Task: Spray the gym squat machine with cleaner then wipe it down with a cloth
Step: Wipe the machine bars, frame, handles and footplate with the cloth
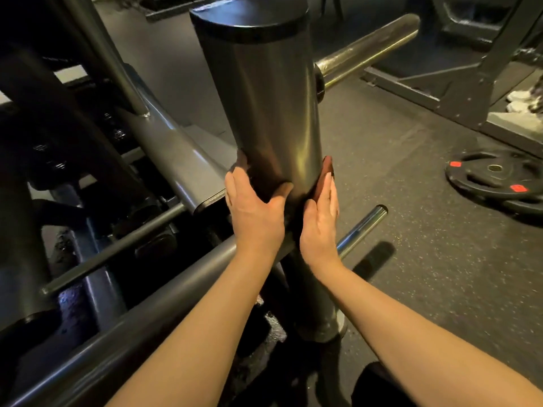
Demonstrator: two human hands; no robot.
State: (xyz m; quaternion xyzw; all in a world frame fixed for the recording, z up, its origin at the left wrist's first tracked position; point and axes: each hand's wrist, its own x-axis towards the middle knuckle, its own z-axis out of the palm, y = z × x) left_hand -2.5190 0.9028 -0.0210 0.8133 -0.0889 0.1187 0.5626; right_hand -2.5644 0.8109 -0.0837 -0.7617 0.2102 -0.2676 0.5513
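Wrapping my left grip [255,207] round the upright post [264,98] of the squat machine [173,151], thumb across the front, I hold the reddish cloth [327,173] behind it. My right grip [320,221] presses the cloth flat against the post's right side, fingers straight. A weight plate [496,183] lies on the floor [411,177], well to the right of the post.

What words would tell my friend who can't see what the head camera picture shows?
A left hand grips and a right hand presses a reddish cloth against an upright grey machine post. A black weight plate lies on the floor to the right.
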